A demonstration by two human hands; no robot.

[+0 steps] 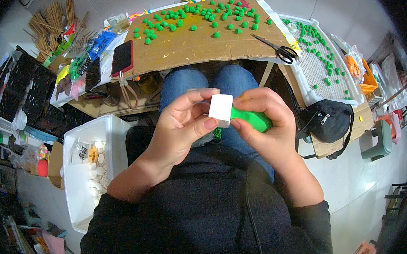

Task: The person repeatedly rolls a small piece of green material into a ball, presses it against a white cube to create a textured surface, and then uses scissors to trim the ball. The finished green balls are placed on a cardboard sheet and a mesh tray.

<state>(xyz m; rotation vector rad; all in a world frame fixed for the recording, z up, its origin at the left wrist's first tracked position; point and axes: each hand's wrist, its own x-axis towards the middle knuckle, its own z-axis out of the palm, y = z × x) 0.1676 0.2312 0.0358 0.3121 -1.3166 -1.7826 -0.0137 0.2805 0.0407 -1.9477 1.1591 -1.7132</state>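
Observation:
Above my lap, a small white block (pixel 221 107) is pinched between the thumb and fingers of my left hand (pixel 186 120). My right hand (pixel 270 118) grips a smooth bright green lump (pixel 256 120), perhaps soft clay, whose left end meets the block's right side. Part of the lump is hidden by my right fingers and thumb. The right thumb and index fingertips come up to the block's edge. Beyond my hands, many small green balls (pixel 216 35) lie spread over a stained cardboard sheet (pixel 181 50).
Black-handled scissors (pixel 284 54) lie at the cardboard's right edge, a red-cased phone (pixel 122 59) at its left. A white mesh tray (pixel 315 67) holds more green balls. A black bag (pixel 327 120) rests on the right; a white foam box (pixel 116 145) with white pieces stands left.

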